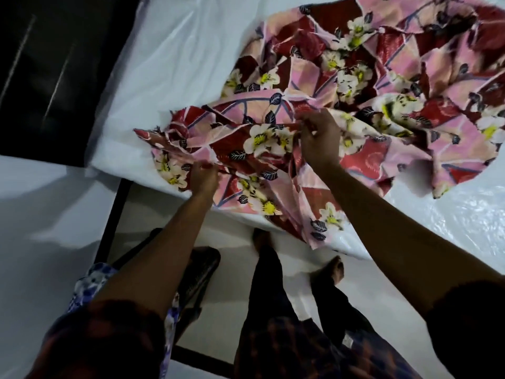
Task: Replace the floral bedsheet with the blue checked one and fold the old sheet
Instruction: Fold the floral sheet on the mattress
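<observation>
The floral bedsheet [363, 86], pink and dark red with white and yellow flowers, lies bunched in a heap on the bare white mattress [175, 58]. One end hangs over the mattress corner towards my legs. My left hand [203, 177] pinches the sheet's edge near that corner. My right hand [318, 138] grips a fold of the same sheet a little further in. A blue and white patterned cloth [90, 283] shows at my left side, partly hidden by my left arm; whether it is checked I cannot tell.
The mattress has a shiny plastic cover [464, 217] at the right. A black bed frame bar [112, 212] runs down by the corner. My bare feet [330, 272] stand on a white floor beside a dark sandal [202, 269]. Dark furniture [46, 64] fills the upper left.
</observation>
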`<state>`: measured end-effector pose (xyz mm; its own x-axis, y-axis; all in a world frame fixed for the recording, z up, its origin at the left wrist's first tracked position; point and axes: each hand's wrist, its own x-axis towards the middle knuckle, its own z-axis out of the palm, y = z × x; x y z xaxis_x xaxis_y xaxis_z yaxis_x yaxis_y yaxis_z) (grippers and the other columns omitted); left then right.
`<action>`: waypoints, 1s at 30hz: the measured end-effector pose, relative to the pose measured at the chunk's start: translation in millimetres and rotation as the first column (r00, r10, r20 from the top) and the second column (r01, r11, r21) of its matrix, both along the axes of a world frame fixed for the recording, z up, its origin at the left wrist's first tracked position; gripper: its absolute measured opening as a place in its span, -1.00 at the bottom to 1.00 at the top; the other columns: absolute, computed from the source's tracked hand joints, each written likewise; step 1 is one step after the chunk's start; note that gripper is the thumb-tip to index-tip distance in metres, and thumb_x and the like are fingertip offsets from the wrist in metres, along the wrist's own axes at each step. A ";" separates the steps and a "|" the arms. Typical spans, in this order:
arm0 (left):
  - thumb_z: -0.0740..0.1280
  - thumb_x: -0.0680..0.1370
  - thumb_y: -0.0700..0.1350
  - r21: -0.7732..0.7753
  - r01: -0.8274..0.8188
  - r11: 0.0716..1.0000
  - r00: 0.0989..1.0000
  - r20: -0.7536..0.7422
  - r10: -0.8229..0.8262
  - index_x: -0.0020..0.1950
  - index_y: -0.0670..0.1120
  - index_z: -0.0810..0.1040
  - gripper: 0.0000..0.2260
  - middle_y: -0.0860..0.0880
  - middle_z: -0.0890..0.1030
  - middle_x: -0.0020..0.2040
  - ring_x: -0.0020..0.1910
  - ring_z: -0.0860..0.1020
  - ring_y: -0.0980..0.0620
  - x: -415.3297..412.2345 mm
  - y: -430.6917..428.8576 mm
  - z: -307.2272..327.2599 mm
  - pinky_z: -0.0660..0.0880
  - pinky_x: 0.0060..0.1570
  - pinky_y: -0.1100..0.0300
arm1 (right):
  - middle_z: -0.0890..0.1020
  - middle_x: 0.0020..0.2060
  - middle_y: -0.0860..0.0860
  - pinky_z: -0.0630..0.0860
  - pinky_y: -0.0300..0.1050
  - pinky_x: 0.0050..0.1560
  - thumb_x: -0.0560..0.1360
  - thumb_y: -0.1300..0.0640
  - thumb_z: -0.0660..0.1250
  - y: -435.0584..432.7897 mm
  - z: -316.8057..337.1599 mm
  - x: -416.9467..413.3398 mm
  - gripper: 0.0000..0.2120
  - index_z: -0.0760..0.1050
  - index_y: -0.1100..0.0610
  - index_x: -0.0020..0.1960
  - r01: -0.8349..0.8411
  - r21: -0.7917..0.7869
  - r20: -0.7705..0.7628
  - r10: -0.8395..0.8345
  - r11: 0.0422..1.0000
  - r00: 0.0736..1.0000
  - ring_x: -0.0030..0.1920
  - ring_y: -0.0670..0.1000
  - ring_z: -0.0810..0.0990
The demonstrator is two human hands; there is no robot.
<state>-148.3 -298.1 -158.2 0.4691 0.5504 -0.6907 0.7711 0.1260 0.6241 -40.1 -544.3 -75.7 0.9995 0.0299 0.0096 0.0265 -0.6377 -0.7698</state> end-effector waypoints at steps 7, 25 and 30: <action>0.42 0.49 -0.02 0.380 -0.306 0.873 0.949 0.052 0.310 0.22 -0.20 0.49 -0.60 -0.20 0.57 0.19 0.15 0.55 -0.18 2.1 65.7 -18.4 0.48 0.15 0.04 | 0.46 -0.19 -0.12 0.34 -0.22 -0.22 0.46 0.26 0.20 103.6 -39.9 27.3 -0.69 0.71 0.20 0.01 -0.241 0.046 -0.054 0.243 0.969 0.968 -0.18 -0.05 0.52; 0.24 0.56 -0.13 0.411 -0.013 0.912 0.996 0.089 -0.026 -0.19 -0.11 0.56 -0.83 -0.17 0.65 -0.10 -0.09 0.58 -0.15 29.0 171.7 -60.8 0.39 -0.10 0.17 | 0.65 -0.04 0.09 0.34 -0.22 -0.18 0.53 0.00 0.42 307.3 -103.1 -20.8 -0.77 0.71 0.16 -0.02 -0.488 -0.004 -0.116 0.485 0.873 0.867 -0.09 0.05 0.59; 0.31 0.48 -0.06 -0.219 -0.575 0.788 0.767 0.190 0.613 -0.04 -0.10 0.69 -0.79 -0.13 0.70 0.02 0.04 0.66 -0.16 8.3 193.0 -53.0 0.59 0.14 -0.16 | 0.67 -0.15 0.08 0.58 -0.04 -0.19 0.49 0.10 0.45 290.0 -109.5 -18.1 -0.85 0.71 0.19 -0.07 -0.313 0.069 -0.173 0.321 0.947 0.931 -0.21 0.05 0.61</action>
